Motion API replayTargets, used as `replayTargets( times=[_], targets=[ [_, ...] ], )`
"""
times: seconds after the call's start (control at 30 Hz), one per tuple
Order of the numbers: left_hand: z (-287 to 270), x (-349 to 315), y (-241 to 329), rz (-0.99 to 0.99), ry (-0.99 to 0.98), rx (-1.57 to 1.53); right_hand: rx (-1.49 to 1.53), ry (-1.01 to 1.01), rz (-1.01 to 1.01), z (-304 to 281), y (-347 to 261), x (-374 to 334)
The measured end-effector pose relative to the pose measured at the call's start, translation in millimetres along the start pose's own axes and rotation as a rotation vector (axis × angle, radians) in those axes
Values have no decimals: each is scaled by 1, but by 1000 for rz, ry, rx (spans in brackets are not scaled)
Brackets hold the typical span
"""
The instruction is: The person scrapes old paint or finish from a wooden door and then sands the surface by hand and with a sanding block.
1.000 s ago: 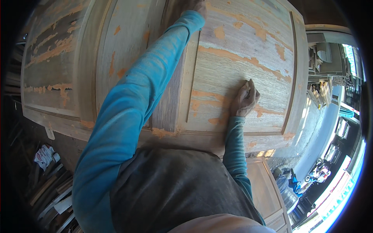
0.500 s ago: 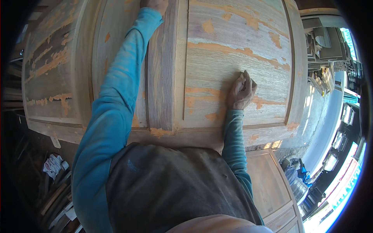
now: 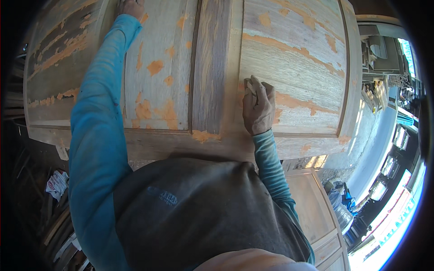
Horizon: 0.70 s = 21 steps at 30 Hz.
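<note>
A large wooden door (image 3: 294, 65) lies in front of me, its panels patched with orange filler. My right hand (image 3: 259, 106) is closed, its fingers pinching a small pale folded piece (image 3: 249, 85) that looks like sandpaper. That hand is at the left edge of the right panel, beside the raised strip bordering it. At the top edge of the view, my left hand (image 3: 131, 8) rests on the door near the left side of the middle panel (image 3: 156, 90). The frame cuts off its fingers.
Another panelled wooden door (image 3: 309, 203) is below on the right. Wood strips and a white bag (image 3: 57, 184) lie at lower left. On the right are stacked boards (image 3: 379, 54), a blue-and-clear plastic bundle (image 3: 343, 212) and a pale wall.
My right hand has moved left, from the middle of the right panel to its left edge. My left hand has shifted left across the middle panel. The view has shifted slightly left.
</note>
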<state>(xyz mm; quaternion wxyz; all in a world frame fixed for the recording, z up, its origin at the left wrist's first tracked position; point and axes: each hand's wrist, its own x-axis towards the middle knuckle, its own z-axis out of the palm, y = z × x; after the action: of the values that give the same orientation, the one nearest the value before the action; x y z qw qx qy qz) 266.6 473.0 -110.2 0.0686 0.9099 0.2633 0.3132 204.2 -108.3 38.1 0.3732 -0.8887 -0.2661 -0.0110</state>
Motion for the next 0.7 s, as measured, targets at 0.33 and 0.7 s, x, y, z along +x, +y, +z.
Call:
replayTargets(
  times=[0.33, 0.7],
  targets=[
    [-111, -4, 124, -321, -480, -102, -364, 236, 11, 85, -20, 10],
    [-3, 26, 5, 13, -250, -288, -399, 77, -57, 59, -27, -7]
  ],
)
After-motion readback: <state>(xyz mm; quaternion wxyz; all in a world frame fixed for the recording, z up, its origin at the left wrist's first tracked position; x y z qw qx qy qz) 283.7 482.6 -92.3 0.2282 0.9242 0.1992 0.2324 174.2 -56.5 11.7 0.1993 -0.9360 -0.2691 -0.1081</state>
